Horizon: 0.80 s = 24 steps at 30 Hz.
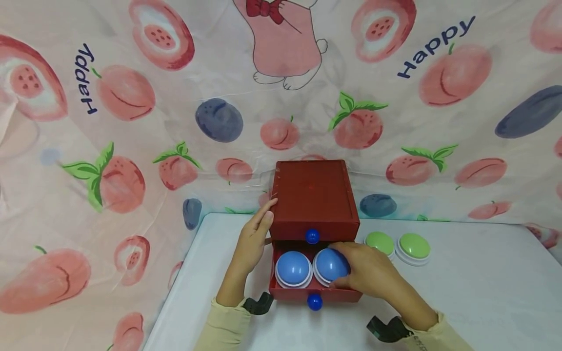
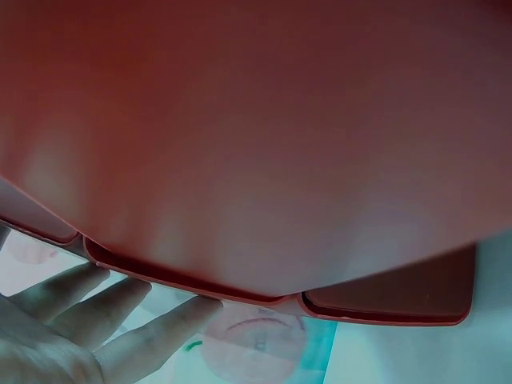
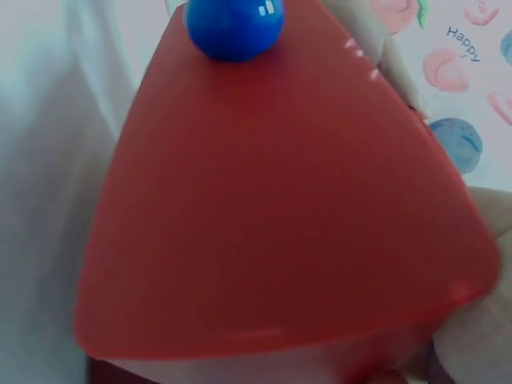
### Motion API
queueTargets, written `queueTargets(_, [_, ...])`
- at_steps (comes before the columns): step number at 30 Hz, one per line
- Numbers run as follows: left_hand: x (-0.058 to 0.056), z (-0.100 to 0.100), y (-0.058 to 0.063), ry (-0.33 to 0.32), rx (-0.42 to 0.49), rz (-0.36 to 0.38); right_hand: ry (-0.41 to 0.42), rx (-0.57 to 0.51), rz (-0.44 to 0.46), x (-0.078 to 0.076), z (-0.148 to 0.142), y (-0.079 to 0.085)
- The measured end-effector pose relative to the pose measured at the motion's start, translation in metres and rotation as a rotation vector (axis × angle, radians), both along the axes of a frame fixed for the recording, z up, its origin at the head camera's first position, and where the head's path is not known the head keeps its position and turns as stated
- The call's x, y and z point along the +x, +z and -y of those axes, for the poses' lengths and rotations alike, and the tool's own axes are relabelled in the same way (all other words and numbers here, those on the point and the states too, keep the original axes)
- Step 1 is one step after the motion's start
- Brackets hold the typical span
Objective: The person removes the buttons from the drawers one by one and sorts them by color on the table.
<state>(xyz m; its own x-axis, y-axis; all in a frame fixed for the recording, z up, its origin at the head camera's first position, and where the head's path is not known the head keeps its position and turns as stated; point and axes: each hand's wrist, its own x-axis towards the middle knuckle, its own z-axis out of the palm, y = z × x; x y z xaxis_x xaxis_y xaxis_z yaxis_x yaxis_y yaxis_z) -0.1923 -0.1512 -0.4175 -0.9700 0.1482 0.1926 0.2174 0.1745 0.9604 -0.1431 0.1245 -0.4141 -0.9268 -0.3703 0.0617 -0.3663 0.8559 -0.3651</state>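
A dark red two-drawer box [image 1: 312,195] stands at the back of the table, its lower drawer [image 1: 290,294] pulled out. Two round push buttons with blue domes and white bases lie side by side in that drawer. My right hand [image 1: 369,269] pinches the right blue button [image 1: 329,265] between thumb and fingers; the left blue button [image 1: 293,268] sits untouched. With fingers extended, my left hand [image 1: 252,243] rests against the box's left side. In the left wrist view, its fingertips touch the red edge. The drawer front fills the right wrist view, hiding the grip.
Two green-domed buttons stand on the white table right of the box: one [image 1: 379,242] partly behind my right hand, the other [image 1: 414,246] beside it. Blue ball knobs mark the upper [image 1: 312,237] and lower drawers. A fruit-print cloth [image 1: 290,112] hangs behind.
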Motion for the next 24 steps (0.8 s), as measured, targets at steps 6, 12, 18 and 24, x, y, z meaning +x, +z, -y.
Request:
queueTargets(6, [0.0, 0.0, 0.0, -0.006, -0.001, 0.002, -0.016, -0.023, 0.005, 0.005, -0.001, 0.011])
queueTargets(12, [0.0, 0.0, 0.001, 0.001, -0.012, -0.001, -0.036, -0.056, -0.02, 0.014, -0.004, 0.024])
queueTargets(18, [0.001, 0.0, 0.002, -0.004, -0.011, -0.004, -0.07, -0.081, -0.023, 0.022, -0.009, 0.034])
queueTargets(24, [0.001, 0.0, 0.002, 0.0, -0.014, -0.011, -0.097, -0.117, -0.021, 0.027, -0.016, 0.04])
